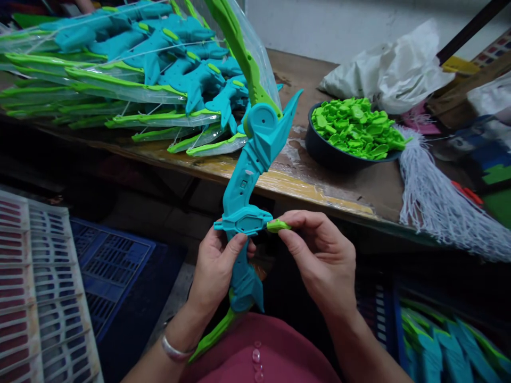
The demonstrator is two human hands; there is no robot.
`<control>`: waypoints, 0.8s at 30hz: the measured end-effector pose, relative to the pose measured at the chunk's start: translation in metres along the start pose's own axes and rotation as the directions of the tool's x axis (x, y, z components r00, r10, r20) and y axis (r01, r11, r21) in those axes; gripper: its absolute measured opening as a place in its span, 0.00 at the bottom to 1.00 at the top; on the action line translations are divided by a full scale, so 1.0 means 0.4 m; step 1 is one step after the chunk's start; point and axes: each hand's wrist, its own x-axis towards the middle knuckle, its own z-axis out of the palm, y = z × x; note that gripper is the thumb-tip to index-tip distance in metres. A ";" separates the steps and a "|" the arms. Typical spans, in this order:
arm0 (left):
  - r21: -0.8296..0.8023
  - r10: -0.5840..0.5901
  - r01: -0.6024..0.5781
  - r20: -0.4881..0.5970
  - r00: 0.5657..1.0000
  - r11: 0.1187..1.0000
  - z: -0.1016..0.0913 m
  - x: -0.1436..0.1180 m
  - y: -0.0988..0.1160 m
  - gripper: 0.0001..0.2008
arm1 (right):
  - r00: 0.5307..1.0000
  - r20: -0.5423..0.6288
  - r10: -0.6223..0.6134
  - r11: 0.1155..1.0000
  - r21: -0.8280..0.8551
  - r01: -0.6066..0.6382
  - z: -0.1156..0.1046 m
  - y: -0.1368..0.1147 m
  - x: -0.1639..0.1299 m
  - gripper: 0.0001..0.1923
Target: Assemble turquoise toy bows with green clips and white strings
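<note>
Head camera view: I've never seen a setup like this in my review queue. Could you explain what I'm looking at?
There is no machine here: these are a person's own bare hands, seen from one camera worn on the head, looking forward and down. The left hand grips a teal and green toy bow around its middle. The right hand pinches a small green plastic piece at the right end of the bow's crosspiece. On the worktable beyond lie a pile of similar bows to the left, and to the right a dark basin of loose green pieces, a white bag and a bundle of whitish strings.
</note>
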 end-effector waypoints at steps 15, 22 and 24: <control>0.040 0.056 -0.056 -0.001 0.998 0.998 0.009 -0.005 0.007 0.11 | 0.995 -0.051 -0.086 0.996 -0.043 0.084 0.055 0.037 -0.019 0.05; 0.036 0.058 -0.058 0.013 0.998 0.998 0.008 -0.010 0.000 0.11 | 0.975 0.005 -0.224 0.930 -0.297 0.215 0.039 0.039 0.002 0.05; 0.080 0.068 -0.067 -0.010 0.998 0.995 0.009 -0.009 -0.002 0.12 | 0.975 0.035 -0.221 0.920 -0.324 0.220 0.035 0.034 0.008 0.05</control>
